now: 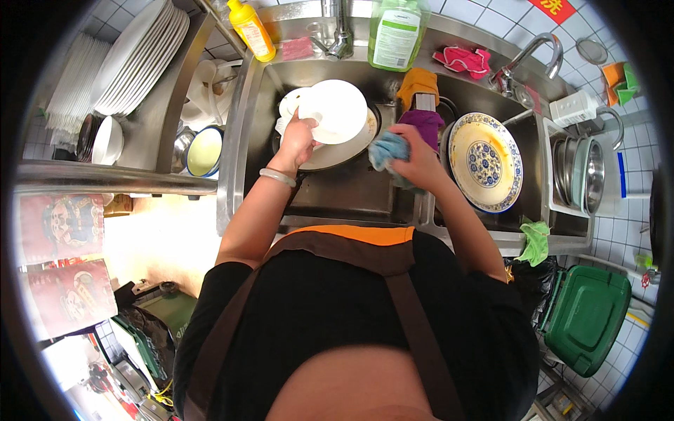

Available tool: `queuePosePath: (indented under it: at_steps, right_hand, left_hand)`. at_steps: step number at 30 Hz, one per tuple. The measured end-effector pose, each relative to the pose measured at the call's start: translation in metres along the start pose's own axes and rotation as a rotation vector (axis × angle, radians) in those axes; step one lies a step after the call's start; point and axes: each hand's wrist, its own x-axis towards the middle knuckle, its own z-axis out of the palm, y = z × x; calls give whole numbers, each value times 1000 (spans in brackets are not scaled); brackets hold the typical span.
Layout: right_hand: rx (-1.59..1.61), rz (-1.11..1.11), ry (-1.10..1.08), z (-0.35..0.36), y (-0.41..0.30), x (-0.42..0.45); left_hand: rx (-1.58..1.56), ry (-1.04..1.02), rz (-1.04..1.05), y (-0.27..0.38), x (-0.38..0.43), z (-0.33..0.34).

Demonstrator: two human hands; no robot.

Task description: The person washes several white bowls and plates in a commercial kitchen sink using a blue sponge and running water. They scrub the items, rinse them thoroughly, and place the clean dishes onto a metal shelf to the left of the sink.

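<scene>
My left hand (301,141) grips the near left rim of a white plate (337,111) and holds it tilted over the left sink basin (347,197). Beneath it, a larger soiled plate (363,138) and a smaller white dish (289,102) sit in what looks like a dark pan, whose handle points toward me. In my right hand (418,158) is a bunched blue cloth (389,151), slightly blurred, to the right of the white plate and apart from it. An orange cloth (418,87) and a purple cloth (423,126) drape over the divider just beyond that hand.
A blue-patterned plate (484,163) with orange residue fills much of the right basin. Behind stand a faucet (341,44), a green soap bottle (397,37) and a yellow bottle (253,31). Stacked white plates (142,58) occupy the left shelf. A green lidded bin (588,320) stands at right.
</scene>
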Motion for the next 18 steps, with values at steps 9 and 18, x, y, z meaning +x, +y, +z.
queuePosePath:
  at_steps: [9,18]
  right_hand:
    - [-963,-74,-15,-23,18,-35]
    - [-233,-275,130,39,14,210]
  left_hand:
    - [-195,-132,-128,-4,-4,-14]
    - [-220,-67,-165,0,-7,-14]
